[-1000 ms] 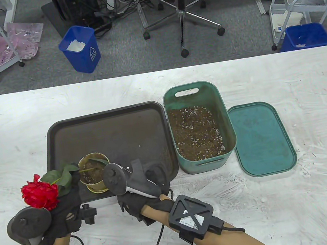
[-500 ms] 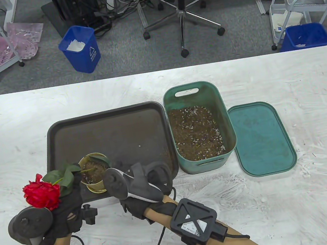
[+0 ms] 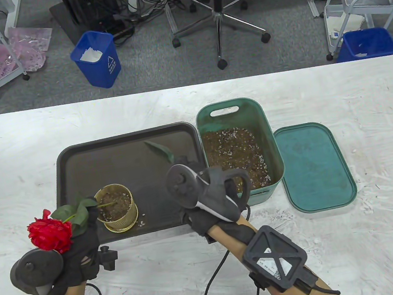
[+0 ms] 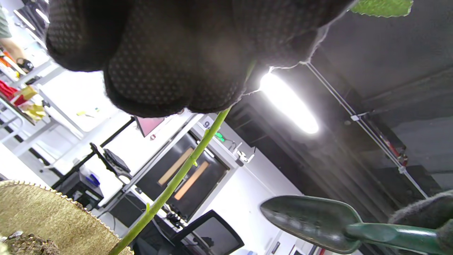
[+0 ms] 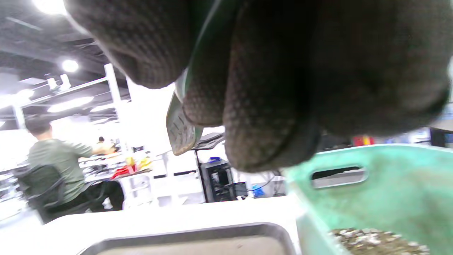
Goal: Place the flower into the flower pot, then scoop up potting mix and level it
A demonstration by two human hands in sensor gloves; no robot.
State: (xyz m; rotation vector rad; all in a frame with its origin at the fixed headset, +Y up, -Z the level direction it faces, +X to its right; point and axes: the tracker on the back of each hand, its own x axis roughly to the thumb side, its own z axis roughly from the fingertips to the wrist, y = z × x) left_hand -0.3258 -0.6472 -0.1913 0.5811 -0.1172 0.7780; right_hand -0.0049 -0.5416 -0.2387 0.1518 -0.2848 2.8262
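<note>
Flower: red artificial rose with a green stem, lower left of the table view, head tilted left and out past the tray edge. Stem runs right into the gold ribbed flower pot, which stands on the dark rectangular tray near its bottom-left corner. Pot already has some mix in it.

Left hand pinches the stem just left of the pot; the left wrist view shows the fingers closed round it. Right hand is wrapped round the handle of a dark green metal trowel, blade pointing up-frame over the tray, empty as far as I can tell. That hand sits at the near corner of the teal plastic bin of brown potting mix, centre frame. Teal lid lies flat just right of the bin.

Judgement: scoop step in hand, levelling not done.

Risks:
- rose leans hard; letting go of it before the mix packs the stem probably tips it out
- narrow pot mouth, so a full trowel load likely spills onto the tray
- trowel passing close could knock the pot or snag the leaves
</note>
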